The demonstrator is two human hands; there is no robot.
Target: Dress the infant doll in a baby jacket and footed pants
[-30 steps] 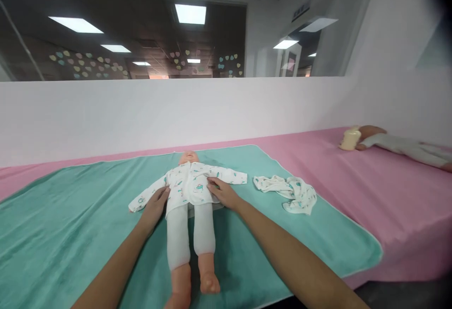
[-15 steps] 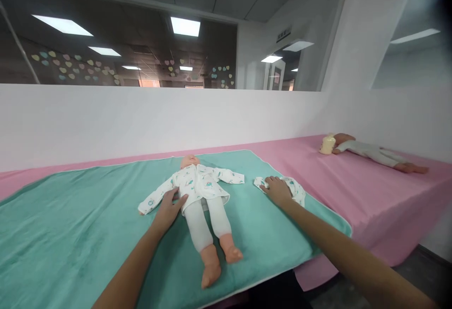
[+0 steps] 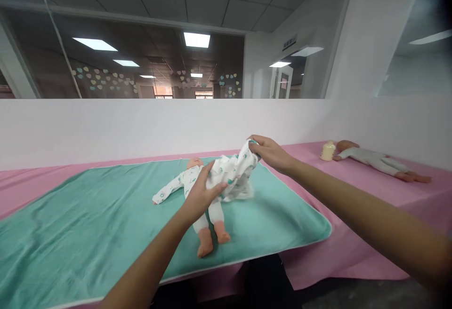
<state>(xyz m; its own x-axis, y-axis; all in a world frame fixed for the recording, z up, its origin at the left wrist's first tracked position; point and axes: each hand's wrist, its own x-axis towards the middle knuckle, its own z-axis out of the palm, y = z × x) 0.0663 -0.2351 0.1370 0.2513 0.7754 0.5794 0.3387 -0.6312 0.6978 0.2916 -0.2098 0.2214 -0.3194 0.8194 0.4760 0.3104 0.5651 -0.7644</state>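
Observation:
A baby doll in a white printed top lies on its back on a teal mat. Both my hands hold a small white printed garment in the air above the doll's body. My right hand pinches the garment's upper edge. My left hand grips its lower left part. The garment hides the doll's right sleeve and belly.
The teal mat lies on a long pink-covered bench against a white wall. A second doll lies at the far right with a pale bottle beside its head. The bench's front edge drops to a dark floor.
My right hand went from the doll's side to the garment lying on the mat, took hold of it and lifted it over the doll. My left hand left the doll's sleeve and gripped the garment.

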